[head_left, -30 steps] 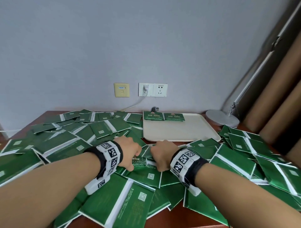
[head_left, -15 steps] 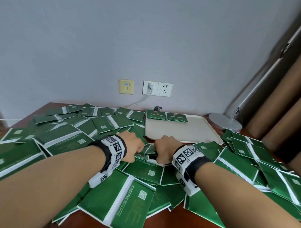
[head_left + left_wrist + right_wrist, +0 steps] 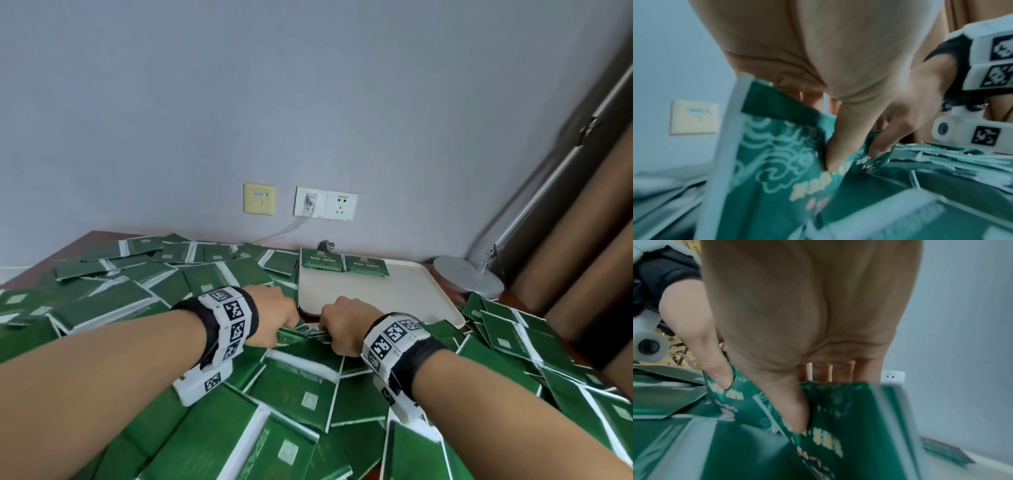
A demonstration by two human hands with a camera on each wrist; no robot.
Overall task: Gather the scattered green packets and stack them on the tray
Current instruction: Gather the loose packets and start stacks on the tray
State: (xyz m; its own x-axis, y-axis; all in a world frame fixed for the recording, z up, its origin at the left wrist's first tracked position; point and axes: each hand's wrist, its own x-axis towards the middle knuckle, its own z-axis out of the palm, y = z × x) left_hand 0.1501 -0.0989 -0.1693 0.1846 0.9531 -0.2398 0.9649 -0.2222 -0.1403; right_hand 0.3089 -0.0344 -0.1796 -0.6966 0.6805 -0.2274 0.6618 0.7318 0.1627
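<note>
Both the left hand (image 3: pixel 274 317) and right hand (image 3: pixel 346 325) are clamped on one glossy green foil packet (image 3: pixel 301 333), long axis spanning grip to grip, just short of the cream plastic tray (image 3: pixel 394 294) directly ahead.

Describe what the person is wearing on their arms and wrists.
Both forearms are bare, with no sleeves. The left wrist and right wrist each carry a black strap holding white blocks printed with black square code markers; a white camera housing hangs beneath each, also marked.
</note>
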